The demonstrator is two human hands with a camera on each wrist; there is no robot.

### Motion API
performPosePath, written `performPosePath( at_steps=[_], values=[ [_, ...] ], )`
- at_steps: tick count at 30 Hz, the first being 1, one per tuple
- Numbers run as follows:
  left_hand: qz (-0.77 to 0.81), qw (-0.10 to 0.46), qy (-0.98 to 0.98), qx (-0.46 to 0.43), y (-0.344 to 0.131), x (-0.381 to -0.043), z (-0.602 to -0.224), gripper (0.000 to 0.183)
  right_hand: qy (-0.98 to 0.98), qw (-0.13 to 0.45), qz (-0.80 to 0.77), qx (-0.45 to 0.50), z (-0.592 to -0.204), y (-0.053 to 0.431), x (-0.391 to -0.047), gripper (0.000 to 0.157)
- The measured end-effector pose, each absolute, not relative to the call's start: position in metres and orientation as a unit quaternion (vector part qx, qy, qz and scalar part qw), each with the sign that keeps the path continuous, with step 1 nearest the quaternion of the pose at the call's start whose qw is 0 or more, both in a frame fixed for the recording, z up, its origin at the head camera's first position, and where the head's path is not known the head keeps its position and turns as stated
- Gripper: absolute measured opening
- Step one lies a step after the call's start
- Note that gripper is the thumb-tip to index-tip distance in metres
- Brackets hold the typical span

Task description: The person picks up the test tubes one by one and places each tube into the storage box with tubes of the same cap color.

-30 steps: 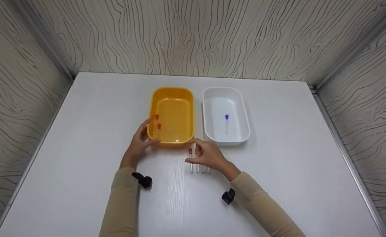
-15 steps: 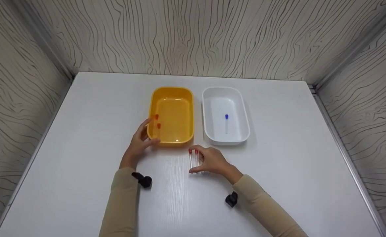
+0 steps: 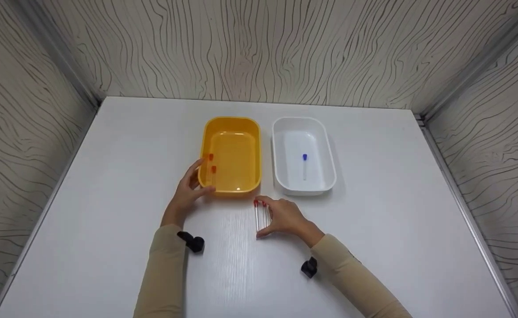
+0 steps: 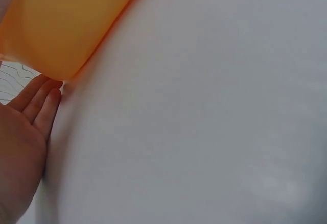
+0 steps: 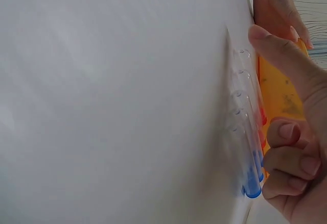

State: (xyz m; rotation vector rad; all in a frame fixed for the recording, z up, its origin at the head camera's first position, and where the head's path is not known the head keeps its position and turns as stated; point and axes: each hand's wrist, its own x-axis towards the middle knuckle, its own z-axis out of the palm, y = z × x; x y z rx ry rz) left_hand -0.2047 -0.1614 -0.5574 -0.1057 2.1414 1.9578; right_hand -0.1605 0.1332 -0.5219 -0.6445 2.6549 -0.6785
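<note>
My left hand (image 3: 184, 194) holds the near left corner of the yellow tray (image 3: 236, 191), thumb at the front rim and fingers along its left side. Inside that tray lie two red-capped test tubes (image 3: 213, 169). In front of it, my right hand (image 3: 287, 217) reaches over a row of clear test tubes on the table. Its index finger is by the red cap of the leftmost tube (image 3: 256, 216), its thumb near that tube's lower end. The right wrist view shows the thumb (image 5: 286, 55) stretched out, the other fingers curled, and blue-capped tubes (image 5: 251, 185) in the same row.
Right of the yellow tray stands a white tray (image 3: 277, 176) holding a blue-capped test tube (image 3: 304, 167). Both trays rest on a white table (image 3: 108, 198). Wood-patterned panels (image 3: 250, 53) rise behind and at the sides.
My right hand has drawn back from the yellow tray's near corner to the row of tubes. Its thumb has moved down to the leftmost tube's lower end. My left hand has stayed put.
</note>
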Motion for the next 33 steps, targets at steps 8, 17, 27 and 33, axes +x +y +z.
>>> performPosePath(
  at_steps=[8, 17, 27, 33],
  values=[
    [0.664, 0.115, 0.738, -0.037, -0.162, -0.205, -0.558, 0.084, 0.937, 0.165, -0.22, -0.217, -0.524, 0.129, -0.161, 0.096],
    [0.68, 0.125, 0.721, -0.036, -0.162, -0.204, -0.558, 0.085, 0.943, 0.148, -0.196, -0.225, -0.528, 0.125, -0.16, 0.088],
    [0.675, 0.127, 0.726, -0.041, -0.161, -0.204, -0.556, 0.086, 0.942, 0.158, -0.204, -0.214, -0.524, 0.125, -0.162, 0.089],
    [0.673, 0.128, 0.728, -0.041, -0.162, -0.205, -0.556, 0.084, 0.939, 0.159, -0.212, -0.218, -0.517, 0.124, -0.161, 0.09]
  ],
)
